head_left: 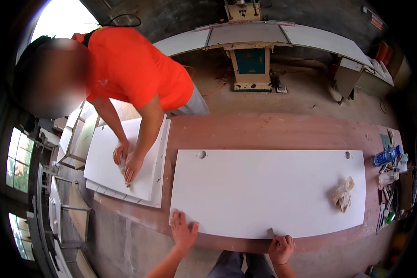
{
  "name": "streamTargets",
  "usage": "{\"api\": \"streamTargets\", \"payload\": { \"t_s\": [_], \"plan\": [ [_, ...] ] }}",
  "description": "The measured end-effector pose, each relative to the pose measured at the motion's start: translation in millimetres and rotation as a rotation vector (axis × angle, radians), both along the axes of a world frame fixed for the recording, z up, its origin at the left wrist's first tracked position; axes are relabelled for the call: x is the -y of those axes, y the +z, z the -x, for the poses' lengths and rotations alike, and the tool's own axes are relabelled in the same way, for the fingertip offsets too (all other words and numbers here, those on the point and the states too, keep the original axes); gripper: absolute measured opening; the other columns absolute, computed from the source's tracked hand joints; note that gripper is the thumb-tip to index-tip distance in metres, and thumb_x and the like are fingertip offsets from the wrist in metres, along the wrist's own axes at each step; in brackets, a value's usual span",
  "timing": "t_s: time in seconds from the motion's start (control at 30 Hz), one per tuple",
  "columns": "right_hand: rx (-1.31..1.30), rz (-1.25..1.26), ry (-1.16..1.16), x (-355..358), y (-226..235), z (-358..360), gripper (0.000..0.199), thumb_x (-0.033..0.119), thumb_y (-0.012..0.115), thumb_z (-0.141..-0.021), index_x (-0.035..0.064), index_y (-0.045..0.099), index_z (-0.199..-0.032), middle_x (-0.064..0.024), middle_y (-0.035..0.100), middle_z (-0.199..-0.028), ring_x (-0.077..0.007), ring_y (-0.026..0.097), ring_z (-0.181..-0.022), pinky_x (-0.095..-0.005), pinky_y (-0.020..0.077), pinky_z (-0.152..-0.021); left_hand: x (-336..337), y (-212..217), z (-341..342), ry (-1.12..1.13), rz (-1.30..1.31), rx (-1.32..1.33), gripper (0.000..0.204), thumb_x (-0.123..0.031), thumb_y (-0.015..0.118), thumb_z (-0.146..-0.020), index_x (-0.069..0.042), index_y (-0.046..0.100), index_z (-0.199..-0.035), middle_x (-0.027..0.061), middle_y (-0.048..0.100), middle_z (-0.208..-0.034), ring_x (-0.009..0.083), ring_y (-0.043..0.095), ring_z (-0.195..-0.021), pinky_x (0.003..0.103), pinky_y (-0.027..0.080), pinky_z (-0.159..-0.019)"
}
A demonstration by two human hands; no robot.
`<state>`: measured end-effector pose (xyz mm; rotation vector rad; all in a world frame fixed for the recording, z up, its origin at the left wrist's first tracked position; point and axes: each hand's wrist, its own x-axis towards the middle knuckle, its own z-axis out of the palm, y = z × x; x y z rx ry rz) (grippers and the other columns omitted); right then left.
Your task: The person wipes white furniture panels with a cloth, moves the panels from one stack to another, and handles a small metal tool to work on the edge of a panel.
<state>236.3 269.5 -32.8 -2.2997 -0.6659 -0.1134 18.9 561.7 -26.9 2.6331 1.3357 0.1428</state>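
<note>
Your left hand [184, 231] is open, with fingers spread over the near left corner of the white panel [264, 190]. Your right hand [281, 249] is closed around a small flat tool [271, 232]; its grip covers most of the tool, and the exposed tip points away from you at the panel's near edge. Whether the tip touches the panel cannot be told.

The panel lies flat on the reddish-brown workbench [264, 131], extending forward from both hands and well to the right of your right hand. One round recess [201, 154] is ahead of your left hand, near the far edge; a second recess [347, 155] is ahead and to the right of your right hand. A crumpled cloth [344, 194] rests on the panel, forward and right of your right hand. Farther right stand a blue bottle [387, 156] and a clear jar [388, 178].

Forward and left of your left hand, a co-worker in an orange shirt [139, 65] presses both hands on the top panel of a stack [99, 153].
</note>
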Motion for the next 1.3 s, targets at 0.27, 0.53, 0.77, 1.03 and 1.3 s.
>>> {"api": "streamTargets", "payload": {
  "t_s": [0.27,0.53,0.77,1.03,1.3],
  "plan": [
    [0.029,0.13,-0.36,102.5,-14.9,-92.1,0.006,0.004,0.061,-0.083,0.0026,0.063,-0.078,-0.0095,0.055,-0.073,-0.0256,0.054,-0.067,-0.0377,0.0432,-0.059,-25.5,5.7,36.5,0.45,0.253,0.233,0.058,-0.016,0.067,-0.079,0.007,0.047,-0.128,0.025,0.05,-0.13,0.0368,0.05,-0.117,0.041,0.041,-0.099],
    [0.056,0.195,-0.214,67.3,-26.6,-50.7,0.01,0.007,0.063,-0.082,0.0024,0.059,-0.074,-0.0109,0.054,-0.072,-0.0291,0.054,-0.064,-0.0403,0.0432,-0.058,-27.3,-25.2,85.9,0.455,0.424,0.567,0.043,0.001,0.05,-0.079,0.005,0.056,-0.121,0.013,0.069,-0.101,0.0245,0.065,-0.09,0.033,0.049,-0.084],
    [0.007,0.174,-0.14,-2.5,-26.0,17.9,0.012,0.006,0.063,-0.081,0.0016,0.058,-0.071,-0.0111,0.054,-0.071,-0.0275,0.053,-0.063,-0.0381,0.0428,-0.058,-1.7,-29.4,121.4,0.571,0.759,0.863,0.054,0.012,0.047,-0.082,0.007,0.041,-0.136,0.0116,0.065,-0.113,0.0144,0.062,-0.084,0.025,0.051,-0.077],
    [0.052,0.041,0.093,-143.5,-29.6,140.7,0.011,0.003,0.062,-0.078,0.0077,0.059,-0.069,-0.0103,0.055,-0.067,-0.0281,0.054,-0.06,-0.0368,0.0439,-0.054,51.0,-28.8,237.3,0.384,0.867,0.642,0.047,0.0,0.053,-0.081,0.003,0.052,-0.128,0.0135,0.068,-0.109,0.018,0.065,-0.09,0.028,0.053,-0.077],
    [-0.122,0.049,0.407,-291.7,14.2,245.0,0.005,0.008,0.07,-0.076,0.0063,0.066,-0.073,-0.0105,0.059,-0.067,-0.0267,0.059,-0.061,-0.036,0.0469,-0.056,64.6,-61.1,440.8,0.713,0.851,0.257,0.04,-0.012,0.054,-0.083,-0.001,0.057,-0.122,0.0174,0.066,-0.112,0.0294,0.064,-0.1,0.039,0.05,-0.086]
  ]
}}
